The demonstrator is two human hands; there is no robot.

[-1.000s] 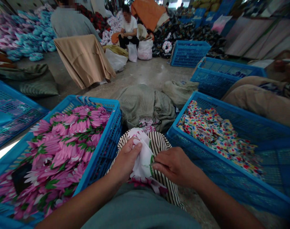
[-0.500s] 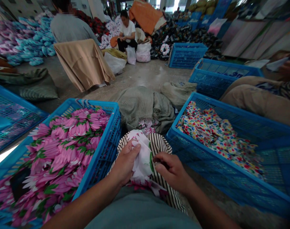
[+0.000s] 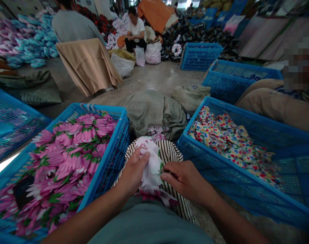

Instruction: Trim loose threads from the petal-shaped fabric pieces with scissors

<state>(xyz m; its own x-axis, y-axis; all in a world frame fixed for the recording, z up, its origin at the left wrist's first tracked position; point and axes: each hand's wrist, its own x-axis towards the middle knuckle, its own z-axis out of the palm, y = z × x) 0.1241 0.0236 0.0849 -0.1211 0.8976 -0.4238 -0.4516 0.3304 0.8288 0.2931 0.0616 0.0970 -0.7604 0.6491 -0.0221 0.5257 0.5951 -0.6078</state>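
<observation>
Pink flower cloth: printed pieces (image 3: 70, 156) are lying heaped in the blue plastic crate (image 3: 116, 159) on my left, looking soft and loosely layered.

Left hand: my left hand (image 3: 132, 171) is clamping the bunched cloth, its fingers (image 3: 141, 157) curling tightly around it.

White floral cloth: this piece (image 3: 151, 171) is sitting gathered between my hands, between the two crates. It's looking light and limp, so a gathered fold seems the surest place to take hold, not a loose edge.

Striped fabric: black-and-white striped fabric (image 3: 173, 156) is hanging beneath it, soft and apt to slide.

Right hand: my right hand (image 3: 184, 179) is reaching the cloth's edge, its fingers (image 3: 167, 174) drawing close together. I cannot tell whether they're gripping anything.

Right crate: a second blue plastic crate (image 3: 195, 115) is holding multicoloured dotted fabric (image 3: 227, 145).

Beyond: grey-green sacking (image 3: 154, 115) is lying on the concrete floor (image 3: 154, 76), and a co-worker (image 3: 135, 32) is sitting among white bags, working with both hands.
</observation>
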